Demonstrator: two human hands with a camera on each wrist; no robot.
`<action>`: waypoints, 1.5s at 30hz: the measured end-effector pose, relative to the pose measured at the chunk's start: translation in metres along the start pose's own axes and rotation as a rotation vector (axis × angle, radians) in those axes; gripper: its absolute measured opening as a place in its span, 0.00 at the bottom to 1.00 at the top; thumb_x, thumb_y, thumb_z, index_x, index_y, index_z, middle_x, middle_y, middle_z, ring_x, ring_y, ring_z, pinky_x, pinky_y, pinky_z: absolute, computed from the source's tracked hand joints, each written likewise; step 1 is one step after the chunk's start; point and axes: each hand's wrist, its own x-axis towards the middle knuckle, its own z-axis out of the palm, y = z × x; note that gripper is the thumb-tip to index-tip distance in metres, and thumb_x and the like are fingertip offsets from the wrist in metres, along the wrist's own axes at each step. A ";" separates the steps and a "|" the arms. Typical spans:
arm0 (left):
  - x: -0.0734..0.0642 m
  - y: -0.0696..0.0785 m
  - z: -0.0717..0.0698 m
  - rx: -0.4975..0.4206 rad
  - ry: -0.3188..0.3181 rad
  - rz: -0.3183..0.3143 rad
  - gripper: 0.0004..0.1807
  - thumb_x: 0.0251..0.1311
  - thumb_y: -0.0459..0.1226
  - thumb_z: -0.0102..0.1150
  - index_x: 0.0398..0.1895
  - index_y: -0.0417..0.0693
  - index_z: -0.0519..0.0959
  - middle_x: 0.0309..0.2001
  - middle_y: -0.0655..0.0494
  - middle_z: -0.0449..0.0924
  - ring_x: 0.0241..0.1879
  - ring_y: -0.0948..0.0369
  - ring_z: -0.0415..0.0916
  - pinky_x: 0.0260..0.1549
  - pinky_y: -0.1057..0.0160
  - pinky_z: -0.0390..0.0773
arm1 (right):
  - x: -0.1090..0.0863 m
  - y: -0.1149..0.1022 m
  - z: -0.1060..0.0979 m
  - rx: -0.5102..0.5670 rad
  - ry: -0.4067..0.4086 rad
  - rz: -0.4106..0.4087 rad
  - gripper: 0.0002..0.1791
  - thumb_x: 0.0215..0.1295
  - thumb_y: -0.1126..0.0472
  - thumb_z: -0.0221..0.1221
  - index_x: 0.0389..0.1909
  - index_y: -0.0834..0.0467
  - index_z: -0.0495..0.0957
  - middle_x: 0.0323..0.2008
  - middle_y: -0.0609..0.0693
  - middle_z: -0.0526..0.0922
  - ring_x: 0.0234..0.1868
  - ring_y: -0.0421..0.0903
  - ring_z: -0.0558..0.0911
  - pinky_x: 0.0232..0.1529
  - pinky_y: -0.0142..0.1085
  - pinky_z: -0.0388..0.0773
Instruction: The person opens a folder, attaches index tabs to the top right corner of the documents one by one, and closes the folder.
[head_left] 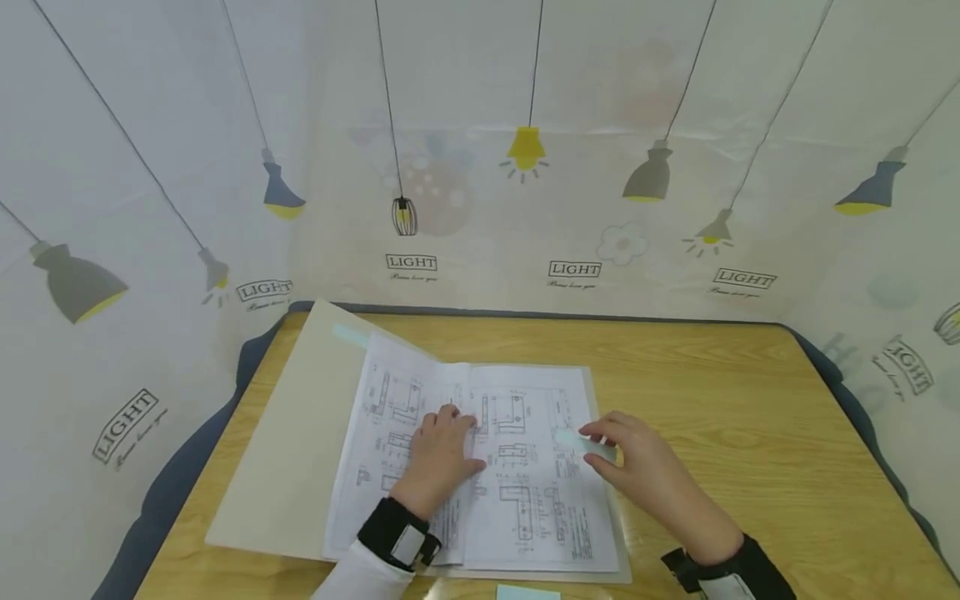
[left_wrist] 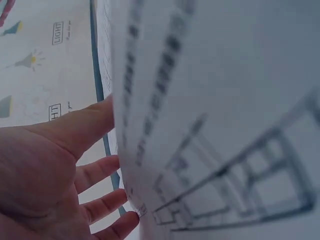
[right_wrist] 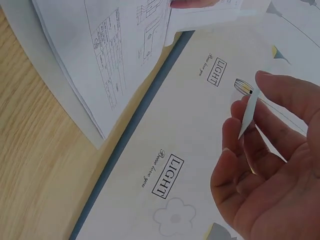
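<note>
My right hand is pinching a thin pale-blue slip; my left hand, fingers spread, is resting on white printed drawing sheets, presumably steadying them.

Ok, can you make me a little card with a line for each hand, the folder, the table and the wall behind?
Left hand: fingers spread on the papers
Right hand: pinches a blue slip near the papers' right side
Folder: open, papers inside
Table: wood-grained, under the folder
Wall: has lamps printed on it
</note>
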 end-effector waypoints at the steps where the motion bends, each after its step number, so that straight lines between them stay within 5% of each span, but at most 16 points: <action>1: 0.000 0.000 0.000 -0.005 0.003 0.002 0.41 0.42 0.53 0.72 0.62 0.53 0.71 0.61 0.49 0.66 0.57 0.49 0.64 0.55 0.48 0.67 | 0.001 0.002 0.001 0.007 -0.006 0.007 0.15 0.52 0.60 0.69 0.42 0.52 0.82 0.36 0.41 0.79 0.36 0.38 0.73 0.33 0.30 0.75; 14: 0.003 -0.002 0.001 0.013 -0.007 0.027 0.43 0.41 0.53 0.73 0.62 0.48 0.71 0.61 0.48 0.68 0.57 0.50 0.66 0.54 0.52 0.71 | 0.029 0.041 0.020 0.244 -0.065 0.134 0.13 0.59 0.65 0.63 0.45 0.56 0.78 0.41 0.51 0.79 0.41 0.47 0.75 0.38 0.36 0.75; 28: 0.005 -0.002 0.005 0.044 -0.006 0.030 0.44 0.41 0.54 0.73 0.63 0.49 0.70 0.61 0.49 0.68 0.56 0.51 0.67 0.55 0.54 0.70 | 0.093 0.084 0.009 0.506 -0.157 0.298 0.15 0.68 0.56 0.55 0.47 0.62 0.75 0.42 0.58 0.81 0.37 0.48 0.75 0.35 0.37 0.71; 36: 0.004 -0.001 0.001 0.062 -0.012 0.040 0.43 0.42 0.55 0.72 0.63 0.48 0.71 0.59 0.49 0.70 0.54 0.51 0.67 0.55 0.55 0.70 | 0.125 0.094 0.010 0.505 -0.177 0.374 0.16 0.68 0.59 0.51 0.53 0.62 0.75 0.39 0.56 0.81 0.34 0.49 0.74 0.30 0.34 0.69; 45: 0.005 -0.001 0.003 0.095 -0.023 0.037 0.43 0.42 0.56 0.71 0.64 0.51 0.71 0.59 0.50 0.69 0.55 0.52 0.67 0.56 0.56 0.69 | 0.141 0.111 0.028 0.400 -0.195 0.442 0.13 0.64 0.56 0.58 0.43 0.61 0.78 0.32 0.53 0.80 0.27 0.45 0.72 0.26 0.32 0.66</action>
